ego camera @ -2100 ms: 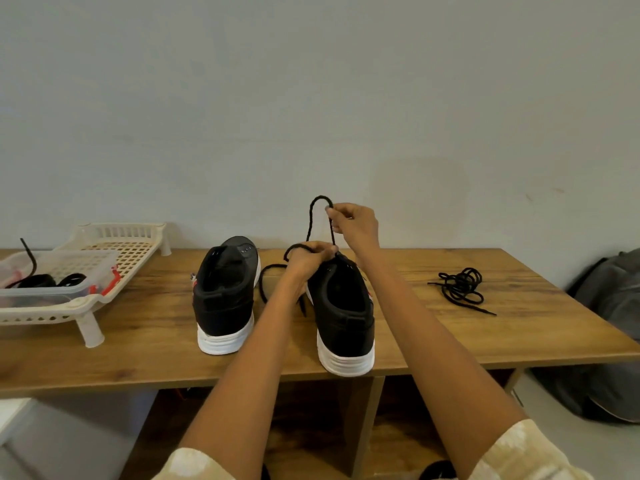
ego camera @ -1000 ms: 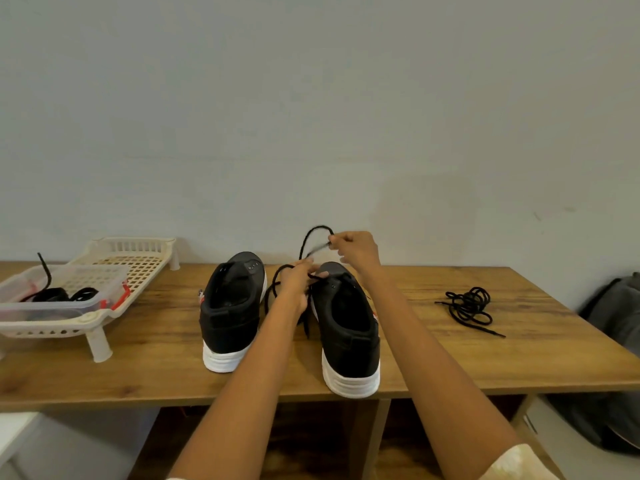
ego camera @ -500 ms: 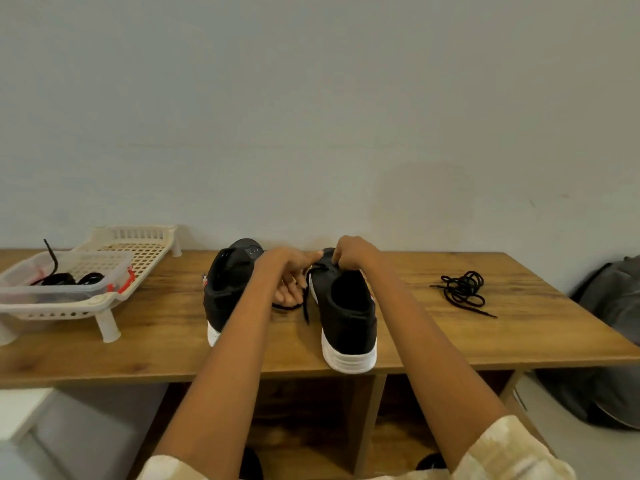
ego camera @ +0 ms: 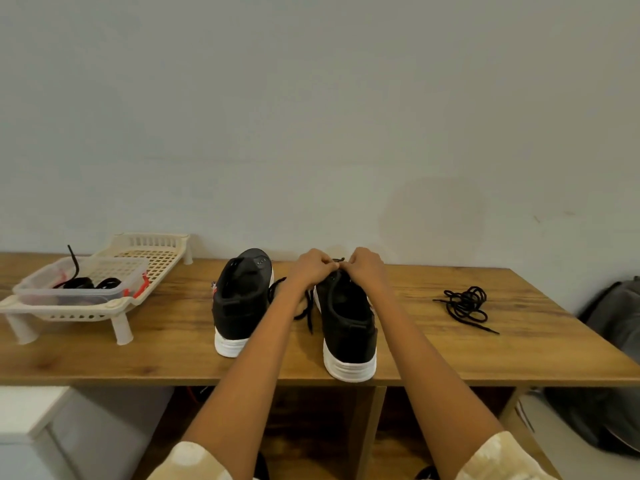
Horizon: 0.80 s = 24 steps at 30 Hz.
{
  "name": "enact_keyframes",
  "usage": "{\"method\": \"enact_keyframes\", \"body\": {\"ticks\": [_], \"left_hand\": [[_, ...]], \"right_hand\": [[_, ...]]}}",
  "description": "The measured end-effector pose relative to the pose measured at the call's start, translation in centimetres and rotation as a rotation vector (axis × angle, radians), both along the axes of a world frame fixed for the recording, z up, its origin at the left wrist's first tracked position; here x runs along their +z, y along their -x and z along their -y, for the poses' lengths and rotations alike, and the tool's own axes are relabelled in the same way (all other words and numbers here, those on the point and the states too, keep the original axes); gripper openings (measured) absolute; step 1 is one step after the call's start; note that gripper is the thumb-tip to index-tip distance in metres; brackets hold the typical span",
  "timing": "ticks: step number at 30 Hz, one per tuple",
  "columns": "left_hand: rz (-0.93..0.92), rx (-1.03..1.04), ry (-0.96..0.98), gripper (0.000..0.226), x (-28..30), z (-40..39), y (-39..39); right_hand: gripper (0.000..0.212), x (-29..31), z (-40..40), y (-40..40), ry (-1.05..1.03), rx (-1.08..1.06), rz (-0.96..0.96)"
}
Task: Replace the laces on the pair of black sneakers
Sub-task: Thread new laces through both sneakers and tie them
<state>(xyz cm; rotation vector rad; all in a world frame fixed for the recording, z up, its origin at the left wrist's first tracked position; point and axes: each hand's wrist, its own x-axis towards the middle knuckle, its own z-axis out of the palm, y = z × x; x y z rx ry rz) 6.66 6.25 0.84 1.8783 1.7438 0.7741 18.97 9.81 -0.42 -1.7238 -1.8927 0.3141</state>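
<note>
while our left hand (ego camera: 313,271) and right hand (ego camera: 365,268) both pinch the black lace (ego camera: 306,315) over the right sneaker (ego camera: 346,313), just right of the left sneaker (ego camera: 240,299), we should pull evenly through each eyelet.

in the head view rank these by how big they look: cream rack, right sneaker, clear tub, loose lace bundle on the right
1. cream rack
2. right sneaker, though nearness to the camera may enlarge it
3. clear tub
4. loose lace bundle

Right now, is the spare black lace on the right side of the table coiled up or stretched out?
Coiled up. The spare lace lies in a loose tangled bundle on the table, with only one end trailing out toward the front edge.
</note>
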Motion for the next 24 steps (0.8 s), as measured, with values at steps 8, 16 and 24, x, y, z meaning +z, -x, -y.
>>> {"method": "enact_keyframes", "body": {"ticks": [8,16,24], "left_hand": [[-0.047,0.017,0.118,0.019,0.4,-0.2,-0.6],[0.134,0.042,0.236,0.026,0.2,-0.3,-0.2],[0.327,0.102,0.150,0.020,-0.1,-0.1,0.1]], "right_hand": [[0.018,1.0,0.8,0.2,0.032,0.076,0.030],[0.020,0.9,0.9,0.7,0.012,0.096,0.053],[0.024,0.8,1.6,0.5,0.012,0.061,-0.122]]}}
